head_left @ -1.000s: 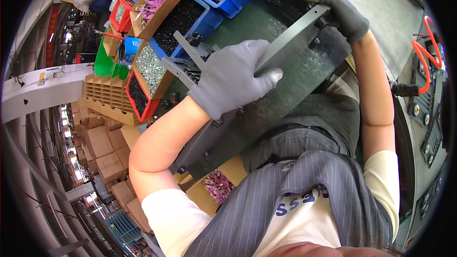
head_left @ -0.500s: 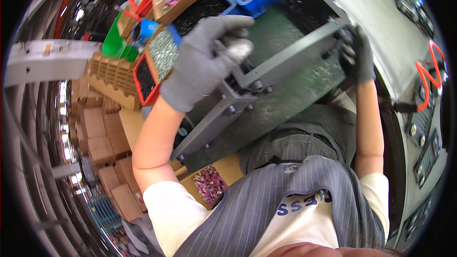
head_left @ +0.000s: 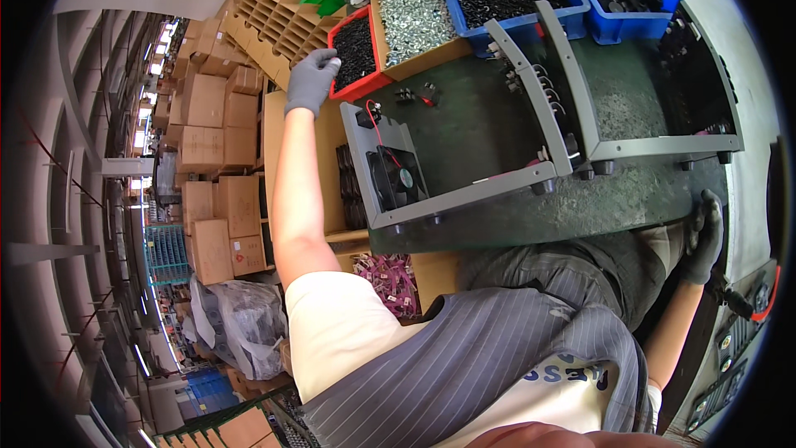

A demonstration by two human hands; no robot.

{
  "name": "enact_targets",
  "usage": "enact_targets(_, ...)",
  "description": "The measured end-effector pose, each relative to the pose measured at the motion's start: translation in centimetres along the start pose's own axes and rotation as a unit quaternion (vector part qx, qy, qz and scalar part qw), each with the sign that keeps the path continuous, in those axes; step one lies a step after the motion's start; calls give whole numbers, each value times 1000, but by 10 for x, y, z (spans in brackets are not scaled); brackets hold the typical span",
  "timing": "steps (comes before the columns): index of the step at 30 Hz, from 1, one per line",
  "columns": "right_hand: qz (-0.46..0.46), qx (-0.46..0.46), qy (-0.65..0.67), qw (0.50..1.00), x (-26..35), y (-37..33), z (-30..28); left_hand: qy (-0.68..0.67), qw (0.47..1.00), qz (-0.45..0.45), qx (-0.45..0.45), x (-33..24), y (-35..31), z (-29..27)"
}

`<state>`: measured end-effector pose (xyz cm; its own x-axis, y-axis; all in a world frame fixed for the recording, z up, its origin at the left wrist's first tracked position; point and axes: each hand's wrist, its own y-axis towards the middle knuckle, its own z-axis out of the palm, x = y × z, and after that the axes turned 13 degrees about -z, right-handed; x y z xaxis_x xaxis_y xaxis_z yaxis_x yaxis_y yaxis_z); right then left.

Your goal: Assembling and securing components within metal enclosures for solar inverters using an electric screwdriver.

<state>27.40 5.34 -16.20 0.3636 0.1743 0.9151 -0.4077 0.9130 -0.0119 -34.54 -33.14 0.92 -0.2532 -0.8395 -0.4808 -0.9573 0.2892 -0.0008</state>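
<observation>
Red bin [head_left: 363,86], long axis pointing away, just right of left hand [head_left: 311,83], fingers curled; right hand [head_left: 705,239] farther; both grips unclear.

We have a grey frame [head_left: 473,193] with a black fan [head_left: 395,178] just beside a second frame [head_left: 655,146] on our green bench [head_left: 630,197]; black pieces [head_left: 355,48] fill our red bin [head_left: 363,88].

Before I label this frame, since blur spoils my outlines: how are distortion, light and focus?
Head view: black corners, a grey metal upright bowed by the fisheye; head view: pale floor bright beside the dark green tabletop, plastic bag glinting; head view: left hand and red bin look fairly crisp.
</observation>
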Motion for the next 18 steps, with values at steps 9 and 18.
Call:
enact_targets(9, -31, -37, -46, 998, -8, 5, -14, 119, 992, 18, 35, 15, 55, 33)
enact_targets(18, 112, 172, -118, 972, 33, -44, -13, 154, 985, -40, 62, 16, 66, 46)
